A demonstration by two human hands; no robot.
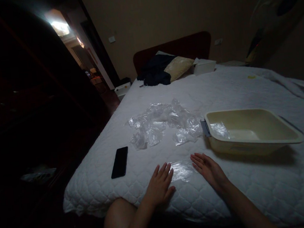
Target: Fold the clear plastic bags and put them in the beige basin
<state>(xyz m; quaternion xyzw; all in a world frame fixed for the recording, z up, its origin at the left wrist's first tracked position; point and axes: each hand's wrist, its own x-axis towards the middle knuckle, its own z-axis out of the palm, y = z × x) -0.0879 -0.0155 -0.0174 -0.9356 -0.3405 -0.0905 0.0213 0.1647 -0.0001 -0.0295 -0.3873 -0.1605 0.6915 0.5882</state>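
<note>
A clear plastic bag (182,170) lies flat on the white quilted bed (144,93) near its front edge. My left hand (160,185) rests flat on the quilt at the bag's left edge, fingers stretched out. My right hand (207,169) lies flat at the bag's right edge, fingers also stretched out. Neither hand grips anything. Farther back lies a loose pile of crumpled clear plastic bags (160,122). A cream plastic basin (272,140) stands to the right, with one clear bag (219,129) inside its left corner.
A black phone (119,162) lies on the bed left of my hands. At the headboard (188,44) are dark clothing (155,72), a tan pillow (178,67) and a white box (203,66). The floor to the left is dark; a lit doorway (82,56) shows beyond.
</note>
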